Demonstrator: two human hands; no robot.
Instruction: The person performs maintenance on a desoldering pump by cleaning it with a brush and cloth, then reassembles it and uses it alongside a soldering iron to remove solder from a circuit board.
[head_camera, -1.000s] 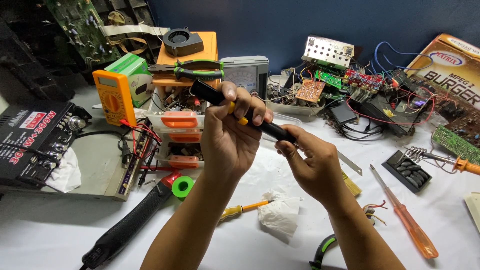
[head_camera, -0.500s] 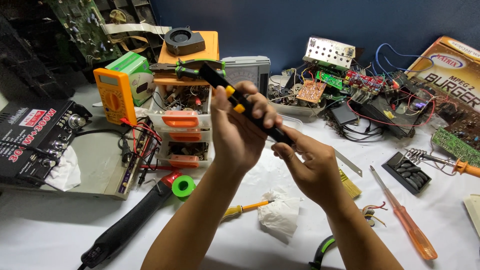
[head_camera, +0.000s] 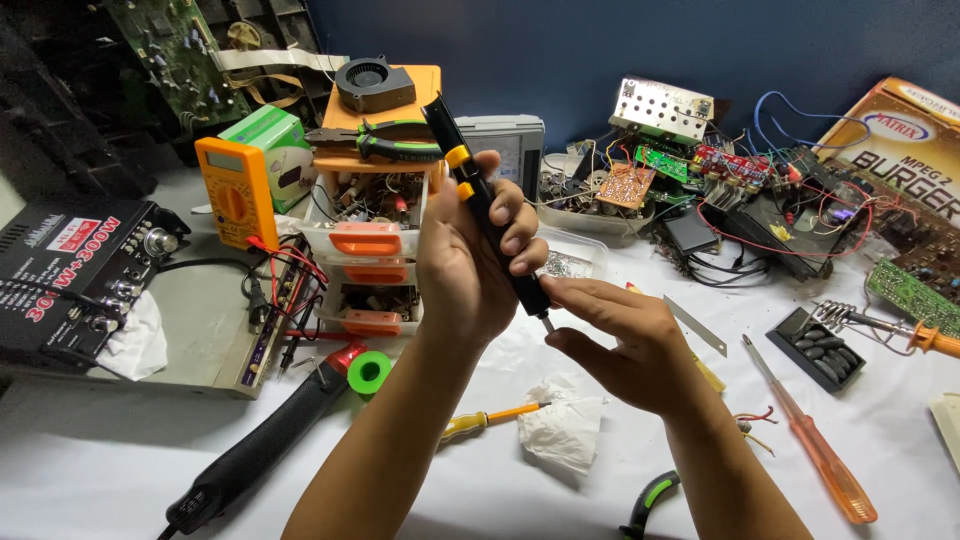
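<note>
Head view: the left hand (head_camera: 465, 265) is wrapped around a black electric screwdriver (head_camera: 480, 205) with yellow buttons, held tilted above the middle of the worktop (head_camera: 90, 465). The right hand (head_camera: 625, 340) pinches at its tip (head_camera: 546, 321); whether a bit is seated there is too small to tell, so the tip work looks unfinished. Count: one powered driver, one orange screwdriver (head_camera: 808, 440) near right, one small yellow screwdriver (head_camera: 490, 418), one orange multimeter (head_camera: 236, 190) far left.
</note>
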